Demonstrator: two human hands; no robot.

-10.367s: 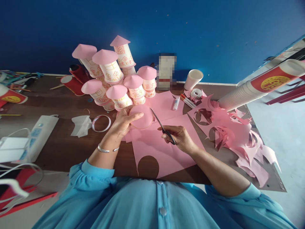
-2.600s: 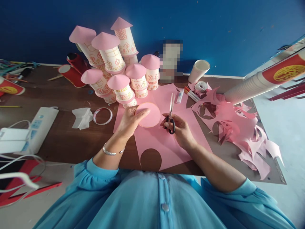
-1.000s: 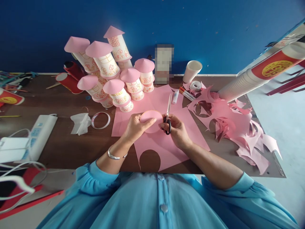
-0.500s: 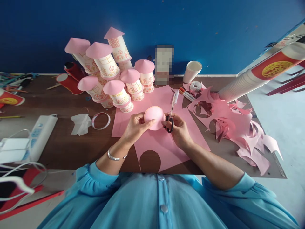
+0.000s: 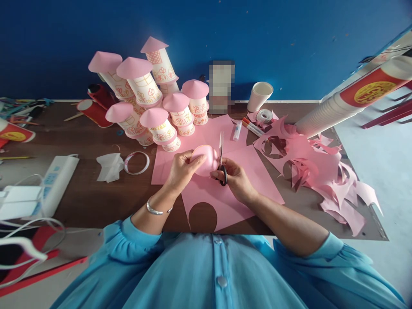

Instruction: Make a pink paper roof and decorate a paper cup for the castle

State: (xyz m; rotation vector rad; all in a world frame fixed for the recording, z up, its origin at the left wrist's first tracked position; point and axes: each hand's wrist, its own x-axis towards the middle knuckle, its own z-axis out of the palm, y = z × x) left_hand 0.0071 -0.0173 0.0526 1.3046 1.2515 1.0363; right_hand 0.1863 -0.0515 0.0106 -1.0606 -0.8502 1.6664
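Left hand (image 5: 180, 169): fingers pinching the pink paper disc (image 5: 203, 158).
Right hand (image 5: 232, 178): gripping scissors (image 5: 221, 159), blades up, touching the disc's right edge.
Far left: paper-cup towers (image 5: 154, 103).

A dark brown wooden bench (image 5: 86, 193) stands against a deep blue wall (image 5: 289, 38). Pale grey floor (image 5: 380, 171) shows to the right, in soft daylight.

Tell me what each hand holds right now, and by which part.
Left hand pinches the pink paper circle at its near-left edge. Right hand grips the scissors by their black handles.
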